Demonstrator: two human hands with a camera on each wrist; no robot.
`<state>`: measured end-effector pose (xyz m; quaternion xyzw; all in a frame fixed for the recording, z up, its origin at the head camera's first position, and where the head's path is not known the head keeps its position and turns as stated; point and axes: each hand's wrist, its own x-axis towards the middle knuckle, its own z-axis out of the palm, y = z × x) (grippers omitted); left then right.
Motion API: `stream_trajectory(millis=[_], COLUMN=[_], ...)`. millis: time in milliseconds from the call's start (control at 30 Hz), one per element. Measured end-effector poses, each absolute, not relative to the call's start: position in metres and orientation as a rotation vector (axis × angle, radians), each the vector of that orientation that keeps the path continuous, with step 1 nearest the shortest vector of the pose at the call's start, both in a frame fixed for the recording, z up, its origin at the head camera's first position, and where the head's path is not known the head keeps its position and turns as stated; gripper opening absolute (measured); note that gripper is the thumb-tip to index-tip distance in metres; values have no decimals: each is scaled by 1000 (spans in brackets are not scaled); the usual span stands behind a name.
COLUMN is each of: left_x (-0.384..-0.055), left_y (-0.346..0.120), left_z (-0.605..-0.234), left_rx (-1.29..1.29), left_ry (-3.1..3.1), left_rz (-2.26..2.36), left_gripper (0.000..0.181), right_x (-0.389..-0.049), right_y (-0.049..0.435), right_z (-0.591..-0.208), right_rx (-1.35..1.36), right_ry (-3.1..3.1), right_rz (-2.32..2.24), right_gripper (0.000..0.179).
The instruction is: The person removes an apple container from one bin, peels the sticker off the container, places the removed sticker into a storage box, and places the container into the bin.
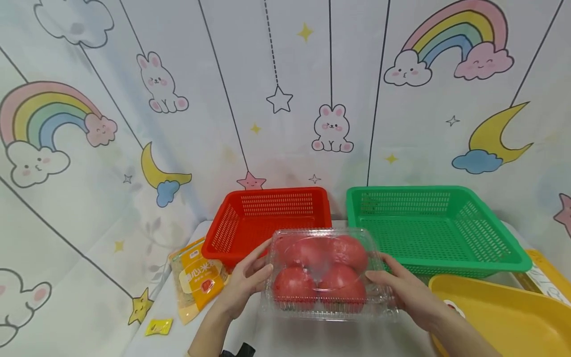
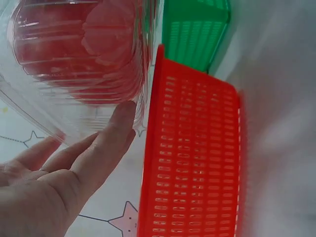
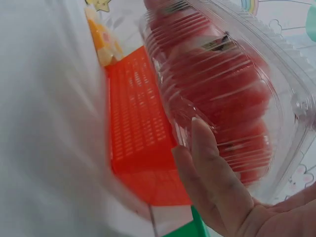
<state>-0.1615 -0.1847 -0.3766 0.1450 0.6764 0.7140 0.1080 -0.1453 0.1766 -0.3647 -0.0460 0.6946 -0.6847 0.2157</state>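
Observation:
Between my two hands is a clear plastic clamshell box [image 1: 321,312] with several red tomatoes [image 1: 341,287] inside, held up in front of the baskets. My left hand [image 1: 247,277] grips the box's left end, thumb toward me; in the left wrist view its fingers [image 2: 106,153] reach under the ribbed side. At the right end my right hand [image 1: 403,290] holds the box, with its thumb on the near side. The right wrist view shows those fingers [image 3: 212,173] against the ribbed plastic.
A red basket [image 1: 267,248] stands behind the box, and a green basket [image 1: 415,191] to its right. A yellow tray [image 1: 504,317] lies at the front right. On the left are a yellow food packet [image 1: 200,277] and a small yellow wrapper [image 1: 159,326]. A patterned cloth [image 1: 285,139] hangs behind.

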Motion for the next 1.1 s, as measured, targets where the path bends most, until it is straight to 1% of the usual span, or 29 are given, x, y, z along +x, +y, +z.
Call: stream_trajectory(millis=[167, 333, 500, 800, 967, 1100], left_x=[-175, -177, -172, -170, -174, -180], left_y=[-185, -191, -202, -222, -232, -239], left_z=[-375, -381, -392, -411, -423, -430], left_rx=[404, 227, 26, -243, -366, -442], left_ry=[2074, 2163, 2165, 2086, 1966, 1871], left_rz=[2196, 2285, 2297, 2356, 2425, 2494], left_gripper=[56, 50, 51, 50, 49, 44], right_x=[-165, -181, -198, -228, -245, -256], right_y=[163, 150, 140, 119, 105, 94], right_z=[-359, -356, -351, -342, -340, -340], right_rx=[-19, -2, -12, 0, -5, -14], right_ry=[1973, 2022, 2040, 1985, 1949, 1944], right_rz=[-1910, -1912, -1933, -1998, -2039, -2050], right_gripper=[76, 75, 74, 78, 73, 69])
